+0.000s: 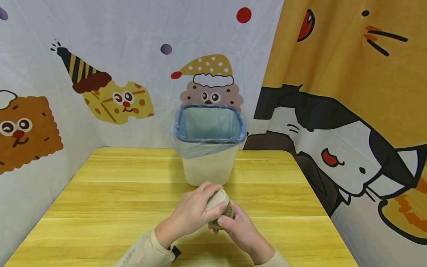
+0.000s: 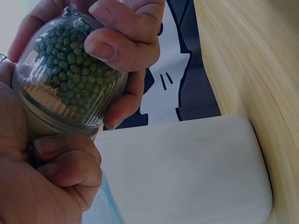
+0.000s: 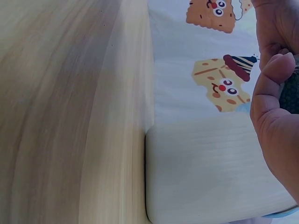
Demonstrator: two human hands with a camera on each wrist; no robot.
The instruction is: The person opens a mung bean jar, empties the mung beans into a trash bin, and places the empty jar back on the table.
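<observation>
A clear ribbed jar (image 2: 74, 70) of green mung beans is held above the table in front of the bin, tilted. Over its pale round lid (image 1: 217, 199), my left hand (image 1: 191, 209) curls its fingers and thumb. My right hand (image 1: 243, 228) grips the glass body from the other side, thumb across the front. In the left wrist view the beans lie inside the glass and the lid end points down toward the left hand. Only a dark green sliver of the jar (image 3: 290, 91) shows in the right wrist view, behind the right hand's fingers.
A cream bin (image 1: 208, 167) with a blue plastic liner (image 1: 210, 141) folded over its rim stands at the back middle of the wood-grain table (image 1: 126, 200). Behind the table hang a white cartoon-printed cloth (image 1: 133, 37) and a yellow printed curtain (image 1: 337, 63).
</observation>
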